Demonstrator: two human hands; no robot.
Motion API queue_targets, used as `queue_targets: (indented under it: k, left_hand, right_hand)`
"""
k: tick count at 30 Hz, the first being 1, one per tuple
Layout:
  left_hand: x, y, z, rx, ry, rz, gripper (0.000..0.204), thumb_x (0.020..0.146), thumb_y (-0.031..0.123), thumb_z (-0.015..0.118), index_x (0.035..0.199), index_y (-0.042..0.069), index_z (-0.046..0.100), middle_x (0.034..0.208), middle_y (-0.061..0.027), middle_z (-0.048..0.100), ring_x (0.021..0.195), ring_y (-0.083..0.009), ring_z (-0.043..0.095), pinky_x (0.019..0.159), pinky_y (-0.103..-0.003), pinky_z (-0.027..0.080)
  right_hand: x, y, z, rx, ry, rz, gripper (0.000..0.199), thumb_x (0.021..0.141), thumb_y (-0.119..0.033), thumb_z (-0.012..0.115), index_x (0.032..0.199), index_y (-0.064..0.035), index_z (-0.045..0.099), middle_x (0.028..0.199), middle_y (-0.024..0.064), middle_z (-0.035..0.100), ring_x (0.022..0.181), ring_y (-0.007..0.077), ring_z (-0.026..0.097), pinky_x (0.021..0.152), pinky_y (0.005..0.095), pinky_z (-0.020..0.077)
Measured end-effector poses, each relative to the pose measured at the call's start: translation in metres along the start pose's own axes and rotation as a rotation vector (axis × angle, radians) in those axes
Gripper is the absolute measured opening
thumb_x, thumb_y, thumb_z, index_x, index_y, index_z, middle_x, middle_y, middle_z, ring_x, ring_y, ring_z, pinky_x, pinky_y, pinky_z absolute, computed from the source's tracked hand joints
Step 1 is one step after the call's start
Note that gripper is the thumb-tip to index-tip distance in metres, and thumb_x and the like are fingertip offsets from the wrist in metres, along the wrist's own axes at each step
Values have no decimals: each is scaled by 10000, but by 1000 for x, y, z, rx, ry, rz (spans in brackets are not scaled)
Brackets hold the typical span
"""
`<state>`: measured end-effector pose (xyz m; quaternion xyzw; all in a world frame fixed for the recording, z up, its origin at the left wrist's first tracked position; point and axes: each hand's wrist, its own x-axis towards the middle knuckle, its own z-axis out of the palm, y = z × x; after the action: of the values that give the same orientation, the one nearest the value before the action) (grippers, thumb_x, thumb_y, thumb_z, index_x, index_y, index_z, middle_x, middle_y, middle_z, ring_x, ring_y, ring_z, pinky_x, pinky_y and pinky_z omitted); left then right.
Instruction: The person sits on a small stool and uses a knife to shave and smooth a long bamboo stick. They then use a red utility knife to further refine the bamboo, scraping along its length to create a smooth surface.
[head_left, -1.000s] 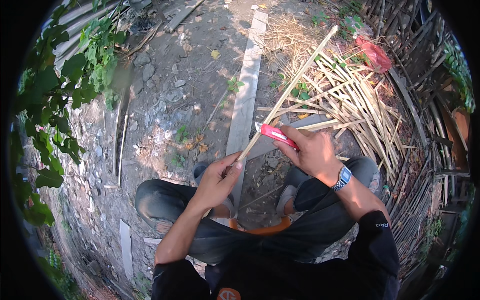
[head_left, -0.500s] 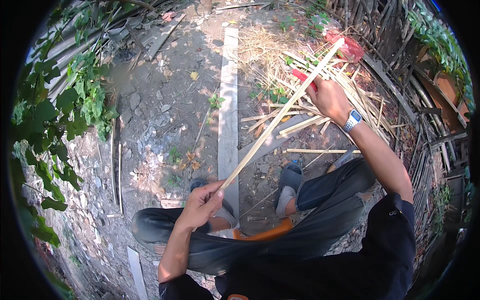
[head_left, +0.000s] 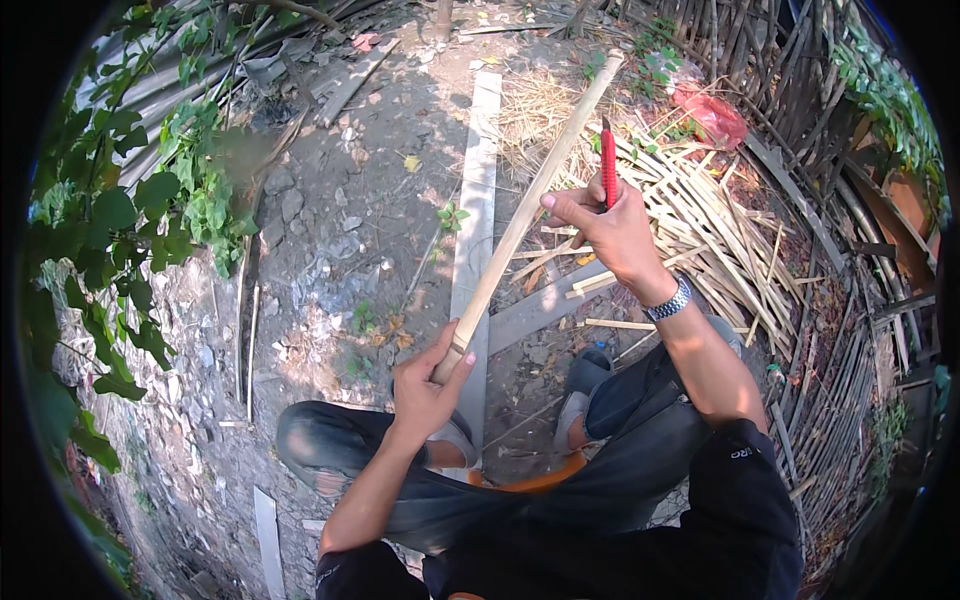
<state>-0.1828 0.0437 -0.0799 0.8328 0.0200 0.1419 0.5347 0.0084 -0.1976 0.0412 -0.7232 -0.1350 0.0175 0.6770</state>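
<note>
A long pale bamboo strip [head_left: 528, 208] slants from my lap up toward the far side, its node bands showing. My left hand [head_left: 425, 390] is closed around its near end, with the thumb along it. My right hand [head_left: 622, 235] grips a red-handled knife [head_left: 608, 165] between its fingers, the short dark blade pointing away from me. The right thumb is stretched out beside the strip's edge; whether it touches the strip I cannot tell. A pile of thin split bamboo strips [head_left: 705, 225] lies on the ground beyond and right of my right hand.
A grey wooden plank [head_left: 478, 180] runs ahead of me on the dirt, with another board [head_left: 545, 308] angled off it. Fine shavings [head_left: 540, 105] and a red plastic bag [head_left: 715, 118] lie beyond. Leafy vines [head_left: 130, 210] hang at left; a stick fence [head_left: 780, 70] stands at right.
My right hand has come off the strip's far part and moved nearer, the knife now upright. The strip has turned to show its broad face and points more steeply away.
</note>
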Motion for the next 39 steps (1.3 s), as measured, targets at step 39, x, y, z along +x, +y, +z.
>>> queue_targets:
  k: [39]
  left_hand:
    - [14, 11, -6, 19, 127, -115, 495, 958, 134, 721, 1408, -18, 581, 847, -110, 721, 672, -107, 642, 640, -260, 520]
  right_hand:
    - [-16, 12, 16, 106, -418, 140, 523, 869, -1, 795, 771, -130, 298, 743, 106, 672, 645, 152, 705, 531, 277, 550]
